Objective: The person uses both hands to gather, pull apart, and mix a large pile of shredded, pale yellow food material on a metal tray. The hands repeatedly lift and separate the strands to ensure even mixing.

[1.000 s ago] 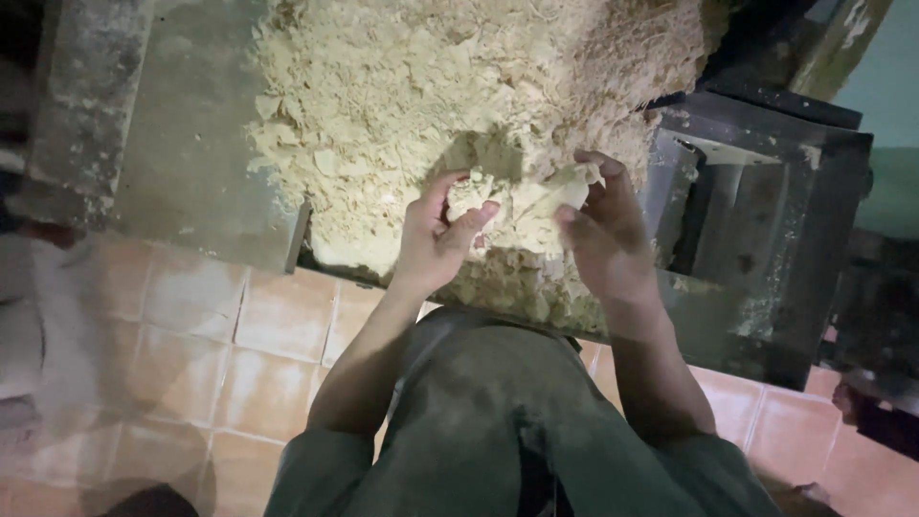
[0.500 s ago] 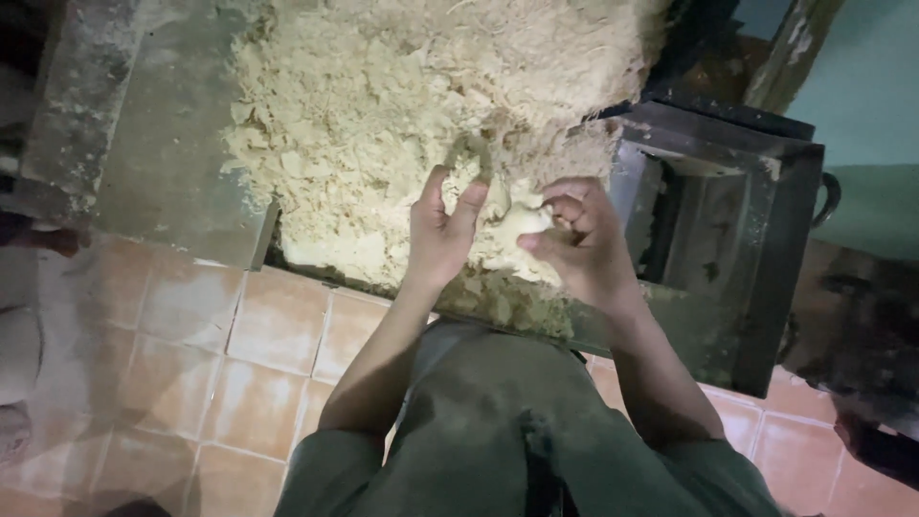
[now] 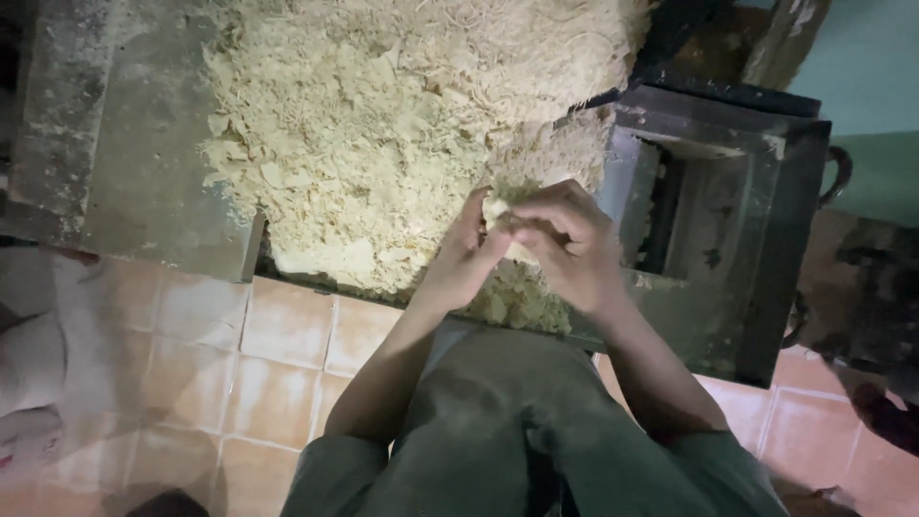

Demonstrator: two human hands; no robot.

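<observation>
A person stands over a grey tabletop (image 3: 144, 191) heaped with pale yellow dough (image 3: 383, 124), part loose flakes and part fine strands. Half a second ago the two hands were apart over the near edge of the heap, the left spread flat with fingers wide, the right curled. Now they have come together. The left hand (image 3: 459, 254) and the right hand (image 3: 565, 244) meet fingertip to fingertip, both closed narrowly around one small lump (image 3: 496, 209) of dough, which sits pinched between them just above the near edge of the pile. Only a sliver of the lump shows between the fingers. The move from spreading to pinching reads as a gather: loose material has been collected into a piece that the hands now press or shape.

Right of the hands stands a dark metal machine (image 3: 728, 239) with an open slot, crumbs clinging to it. Below is an orange tiled floor (image 3: 287, 325). The person's dark green clothing fills the lower frame.
</observation>
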